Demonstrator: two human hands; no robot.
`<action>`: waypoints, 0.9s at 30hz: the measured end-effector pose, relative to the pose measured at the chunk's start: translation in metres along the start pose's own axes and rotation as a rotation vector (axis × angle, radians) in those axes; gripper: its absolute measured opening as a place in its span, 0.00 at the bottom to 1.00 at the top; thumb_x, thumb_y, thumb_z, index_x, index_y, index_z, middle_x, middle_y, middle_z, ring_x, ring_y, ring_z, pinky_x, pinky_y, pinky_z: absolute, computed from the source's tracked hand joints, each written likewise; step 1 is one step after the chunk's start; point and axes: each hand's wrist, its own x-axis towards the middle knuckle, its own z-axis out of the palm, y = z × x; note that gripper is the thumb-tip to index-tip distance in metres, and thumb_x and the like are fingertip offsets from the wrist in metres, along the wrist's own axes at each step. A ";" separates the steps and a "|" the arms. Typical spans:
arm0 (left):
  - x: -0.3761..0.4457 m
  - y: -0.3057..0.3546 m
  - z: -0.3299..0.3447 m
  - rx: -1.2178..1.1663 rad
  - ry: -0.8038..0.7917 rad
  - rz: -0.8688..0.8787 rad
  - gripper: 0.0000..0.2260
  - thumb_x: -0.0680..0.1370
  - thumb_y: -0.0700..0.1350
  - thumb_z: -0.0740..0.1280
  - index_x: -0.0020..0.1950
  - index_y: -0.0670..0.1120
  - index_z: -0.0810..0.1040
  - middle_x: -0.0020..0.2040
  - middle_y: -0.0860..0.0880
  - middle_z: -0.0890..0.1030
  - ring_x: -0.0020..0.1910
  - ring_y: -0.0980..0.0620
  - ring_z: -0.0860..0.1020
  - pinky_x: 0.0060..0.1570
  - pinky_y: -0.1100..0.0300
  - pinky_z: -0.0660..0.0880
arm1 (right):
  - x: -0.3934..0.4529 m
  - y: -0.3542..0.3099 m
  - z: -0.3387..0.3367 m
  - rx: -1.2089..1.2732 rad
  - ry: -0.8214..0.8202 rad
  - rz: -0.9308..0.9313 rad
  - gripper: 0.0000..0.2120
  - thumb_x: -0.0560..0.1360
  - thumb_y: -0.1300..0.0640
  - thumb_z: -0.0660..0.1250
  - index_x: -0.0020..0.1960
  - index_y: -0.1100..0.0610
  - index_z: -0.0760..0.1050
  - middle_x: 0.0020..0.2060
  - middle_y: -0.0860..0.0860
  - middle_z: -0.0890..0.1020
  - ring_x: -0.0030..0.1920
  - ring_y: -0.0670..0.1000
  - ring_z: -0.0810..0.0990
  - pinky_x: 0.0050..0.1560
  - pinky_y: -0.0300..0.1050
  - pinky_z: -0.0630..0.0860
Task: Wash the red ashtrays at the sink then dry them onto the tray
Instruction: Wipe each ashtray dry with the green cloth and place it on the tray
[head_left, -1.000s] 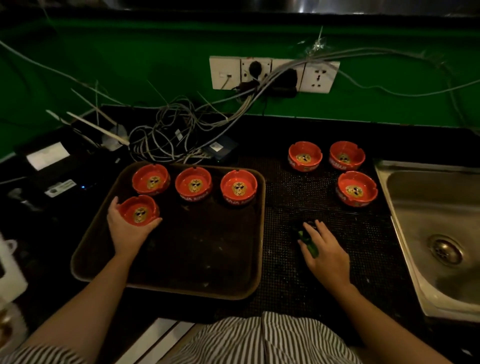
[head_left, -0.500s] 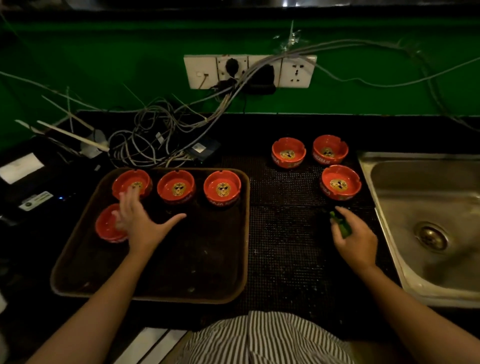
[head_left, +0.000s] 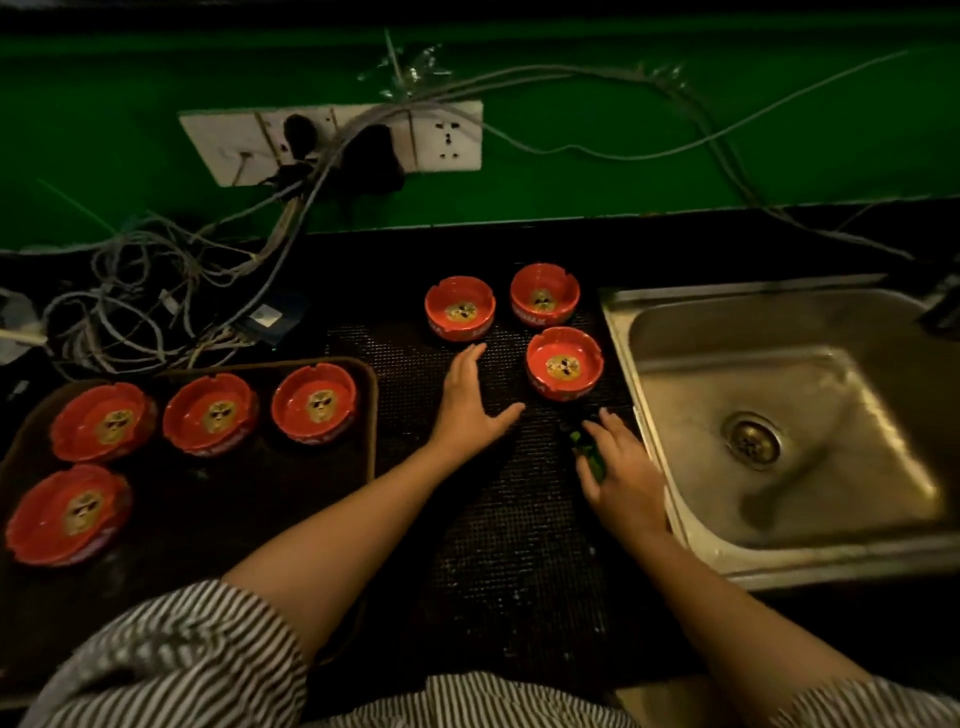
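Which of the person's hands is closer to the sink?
Right. The right hand lies beside the sink rim; the left hand is farther off, on the mat.

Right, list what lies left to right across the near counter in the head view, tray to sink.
Dark brown rectangular tray holding four red round ashtrays, open left hand, right hand with its grip on a small green item, stainless steel sink.

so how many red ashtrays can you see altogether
7. Four on the tray: three along its far edge, one nearer on the left. Three on the black mat beside the sink. None looks hidden.
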 end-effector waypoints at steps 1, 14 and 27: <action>0.009 0.007 0.012 -0.015 -0.014 -0.008 0.45 0.69 0.53 0.78 0.78 0.44 0.57 0.77 0.44 0.60 0.76 0.47 0.58 0.75 0.51 0.59 | 0.000 0.001 0.001 0.019 -0.009 0.004 0.21 0.70 0.56 0.68 0.62 0.58 0.77 0.66 0.58 0.76 0.66 0.58 0.75 0.62 0.49 0.74; 0.042 0.033 0.064 0.010 0.042 -0.081 0.51 0.62 0.60 0.80 0.76 0.43 0.60 0.73 0.46 0.66 0.75 0.49 0.61 0.77 0.45 0.43 | 0.001 0.009 0.003 0.075 -0.055 -0.027 0.22 0.74 0.54 0.60 0.65 0.61 0.75 0.67 0.59 0.75 0.70 0.57 0.71 0.68 0.48 0.69; -0.071 0.000 -0.005 0.023 -0.021 -0.102 0.56 0.57 0.65 0.77 0.78 0.45 0.59 0.74 0.50 0.66 0.74 0.55 0.61 0.77 0.52 0.49 | 0.004 0.009 -0.003 0.021 -0.104 -0.082 0.24 0.78 0.50 0.58 0.68 0.63 0.73 0.68 0.59 0.74 0.72 0.56 0.67 0.69 0.54 0.69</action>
